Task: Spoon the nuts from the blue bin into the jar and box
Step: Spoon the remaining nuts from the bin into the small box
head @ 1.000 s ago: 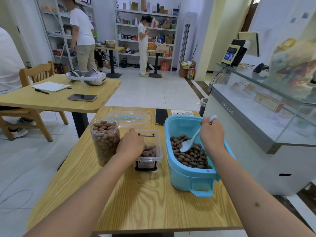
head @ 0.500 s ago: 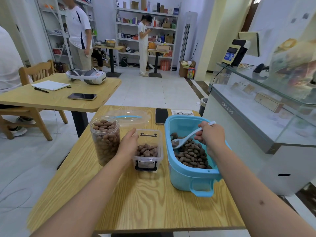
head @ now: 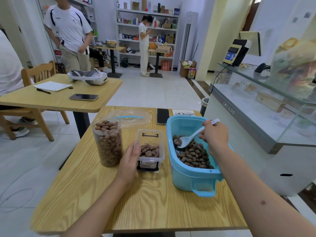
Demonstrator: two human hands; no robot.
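R hand: clenched round the handle of the white spoon, pinch grip near the handle's far end; bowl lies low in the blue bin, a couple of nuts in it.
L hand: fingers and thumb wrapped on the left wall of the box, steadying it on the table.
nuts: most of what's left sits in the near half of the bin, far end showing bare blue floor.
jar: upright, no lid, filled to approx the rim, just left of the box. Looks done (my read).
box: clear, black latch at front, roughly half full. Next scoop prob goes here.
handling, nuts: hard, smooth, light, roll easily. Heaped spoon will shed some, so keep the bowl level and loads modest.
handling, spoon: stiff plastic or ceramic (can't tell which), shallow bowl. A hold nearer mid-handle would give better tilt control than the end grip.
handling, box: thin, light plastic, would skid if bumped w/o the L hand on it.
handling, bin: bulky, sits steady, needs no hold.
other: phone and a clear lid at the table's far side, out of the way.
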